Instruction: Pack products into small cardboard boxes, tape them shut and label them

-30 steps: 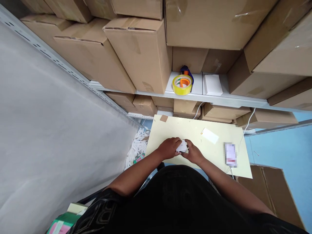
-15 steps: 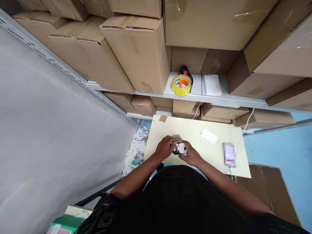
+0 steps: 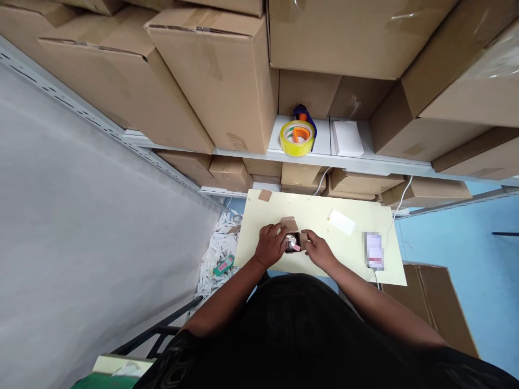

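Note:
A small brown cardboard box [image 3: 289, 222] sits on the pale yellow tabletop in front of me, its flaps raised. Inside it shows a shiny, silvery rounded object [image 3: 291, 241] with a small pinkish patch at its lower edge; its kind I cannot make out. My left hand [image 3: 271, 246] grips the box's left side, fingers bent over the rim beside the shiny object. On the other side, my right hand [image 3: 319, 250] pinches the right flap between thumb and fingers. The box's lower part is hidden.
A phone with a blurred screen [image 3: 373, 251] and a white card [image 3: 341, 221] lie right on the table [image 3: 259, 216]. Yellow tape [image 3: 286, 146] sits on the shelf among large cartons [image 3: 219, 81]. White strips [image 3: 208, 259] cover the floor at left.
A white piece that lay over the shiny object no longer shows there. The right flap now stands out, and my right hand has shifted to it. The view has moved slightly.

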`<state>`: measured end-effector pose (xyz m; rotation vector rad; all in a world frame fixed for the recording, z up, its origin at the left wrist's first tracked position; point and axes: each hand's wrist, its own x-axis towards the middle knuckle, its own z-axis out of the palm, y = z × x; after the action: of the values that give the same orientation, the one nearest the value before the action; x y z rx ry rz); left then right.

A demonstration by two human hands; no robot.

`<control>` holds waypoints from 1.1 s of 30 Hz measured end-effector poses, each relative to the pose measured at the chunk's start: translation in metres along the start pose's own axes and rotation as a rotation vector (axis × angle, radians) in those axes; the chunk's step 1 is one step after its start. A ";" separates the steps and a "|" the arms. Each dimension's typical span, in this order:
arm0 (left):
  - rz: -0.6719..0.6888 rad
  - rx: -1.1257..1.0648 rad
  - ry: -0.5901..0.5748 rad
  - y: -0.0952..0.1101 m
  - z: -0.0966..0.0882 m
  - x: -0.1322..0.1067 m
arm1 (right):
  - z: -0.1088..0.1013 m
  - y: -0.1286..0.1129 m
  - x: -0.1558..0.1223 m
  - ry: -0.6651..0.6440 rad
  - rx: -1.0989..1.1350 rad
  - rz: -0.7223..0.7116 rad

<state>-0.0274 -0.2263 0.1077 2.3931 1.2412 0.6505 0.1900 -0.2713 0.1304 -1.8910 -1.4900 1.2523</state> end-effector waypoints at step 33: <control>-0.171 0.257 -0.533 0.052 -0.036 0.064 | 0.019 0.037 0.037 -0.089 -0.359 -0.350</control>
<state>0.0196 -0.1980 0.1793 2.3880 1.3175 -0.2057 0.1942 -0.2527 0.0780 -1.6883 -2.0997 0.9664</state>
